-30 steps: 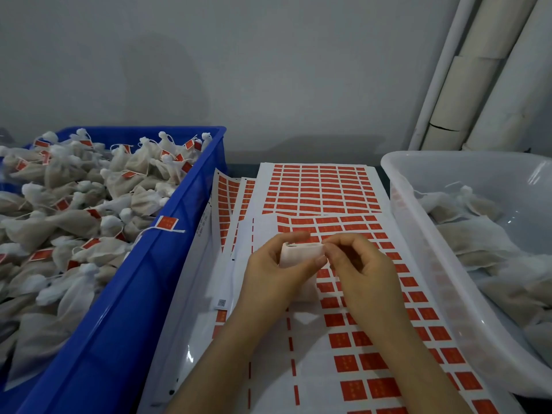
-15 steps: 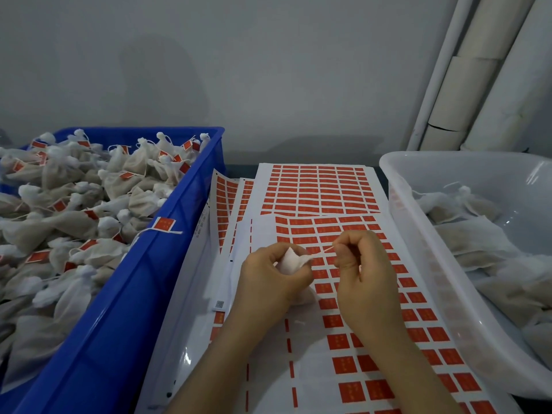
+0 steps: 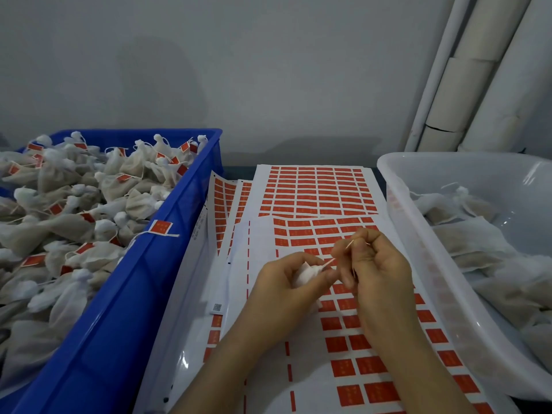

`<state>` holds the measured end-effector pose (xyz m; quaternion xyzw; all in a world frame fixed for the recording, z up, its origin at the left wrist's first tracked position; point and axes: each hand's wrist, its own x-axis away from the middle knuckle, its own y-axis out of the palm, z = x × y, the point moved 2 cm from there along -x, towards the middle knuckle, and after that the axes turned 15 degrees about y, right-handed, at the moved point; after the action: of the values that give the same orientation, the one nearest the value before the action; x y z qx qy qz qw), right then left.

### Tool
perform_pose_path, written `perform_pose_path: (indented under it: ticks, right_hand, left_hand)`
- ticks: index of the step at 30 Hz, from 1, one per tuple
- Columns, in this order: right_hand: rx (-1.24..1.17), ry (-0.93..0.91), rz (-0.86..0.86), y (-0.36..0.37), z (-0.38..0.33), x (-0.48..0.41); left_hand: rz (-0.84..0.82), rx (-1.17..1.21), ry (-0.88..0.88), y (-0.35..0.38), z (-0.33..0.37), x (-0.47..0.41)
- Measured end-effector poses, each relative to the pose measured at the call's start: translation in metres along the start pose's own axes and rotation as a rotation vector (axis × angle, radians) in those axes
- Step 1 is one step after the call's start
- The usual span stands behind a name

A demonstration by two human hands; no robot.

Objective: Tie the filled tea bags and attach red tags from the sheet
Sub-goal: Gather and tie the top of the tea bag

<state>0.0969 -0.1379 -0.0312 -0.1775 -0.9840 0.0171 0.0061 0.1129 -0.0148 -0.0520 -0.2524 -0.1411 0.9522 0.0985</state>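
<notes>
My left hand (image 3: 286, 282) curls around a small white tea bag (image 3: 306, 274), holding it just above the sheet of red tags (image 3: 352, 324) that lies between the two bins. My right hand (image 3: 376, 273) sits just beside it, fingers bent and pinching the thin string (image 3: 337, 256) that runs taut up from the bag's neck. To my left the blue crate (image 3: 125, 300) is heaped with tied, tagged bags, and the white tub (image 3: 397, 180) on my right holds more bags.
</notes>
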Motion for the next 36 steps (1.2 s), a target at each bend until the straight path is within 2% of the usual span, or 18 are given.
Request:
perform_pose_path:
  ticks: [3,6,12,16,22,29,34,36]
  right_hand:
    - [-0.091,0.032,-0.085,0.000,-0.003,0.001]
    - [-0.104,-0.023,-0.086,-0.001,-0.006,0.003]
    - [-0.222,-0.021,-0.079,-0.006,-0.010,0.002]
    - [-0.164,-0.053,-0.079,-0.005,-0.011,0.004]
    - [-0.177,-0.092,-0.026,-0.005,-0.011,0.007]
    - [0.060,-0.120,-0.039,-0.001,-0.003,0.003]
    - [0.497,-0.181,-0.072,0.013,0.009,0.003]
    - [0.584,-0.197,-0.050,0.016,0.012,0.001]
  left_hand:
    - [-0.028,-0.110,0.009,0.001,-0.003,0.000]
    - [-0.057,-0.158,0.033,0.002,-0.004,-0.001]
    - [-0.067,-0.082,0.093,0.002,0.003,0.001]
    - [-0.095,-0.244,0.125,0.002,0.002,0.003]
    - [-0.054,-0.472,0.295,0.004,0.001,-0.001]
    - [0.110,-0.660,0.286,-0.010,-0.008,0.001]
    - [0.158,-0.683,0.246,-0.015,-0.007,0.000]
    - [0.125,-0.691,0.201,-0.016,-0.008,0.001]
